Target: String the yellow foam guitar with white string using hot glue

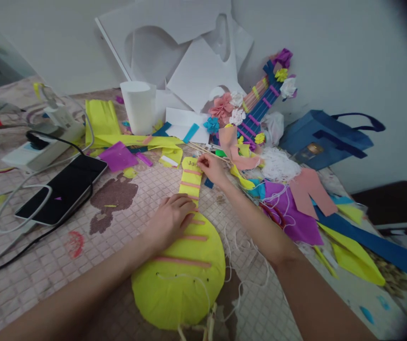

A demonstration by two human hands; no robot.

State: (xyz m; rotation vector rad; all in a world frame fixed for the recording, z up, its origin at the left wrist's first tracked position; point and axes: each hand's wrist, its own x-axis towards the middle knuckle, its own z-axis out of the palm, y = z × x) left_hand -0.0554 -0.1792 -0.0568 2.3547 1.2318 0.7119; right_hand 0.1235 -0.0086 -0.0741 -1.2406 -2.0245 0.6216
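Your guitar shape [178, 303] was bright yellow, banded crosswise with salmon-pink strips [191, 263] and marked with small dark spots [208, 280]. Your desk [64, 215] showed a pale pinkish grid, broken by a brown patch [116, 196] and a red smear [75, 244]. The decorated guitar [259, 110] before you was dark blue and pink, barred in purple and yellow, with pink, white, turquoise and yellow flowers [221, 105]. You also had a blue bag [310, 135] with navy handles [366, 115], a white cup [137, 108], a black-screened phone [66, 188] and a white thread tangle [279, 164].
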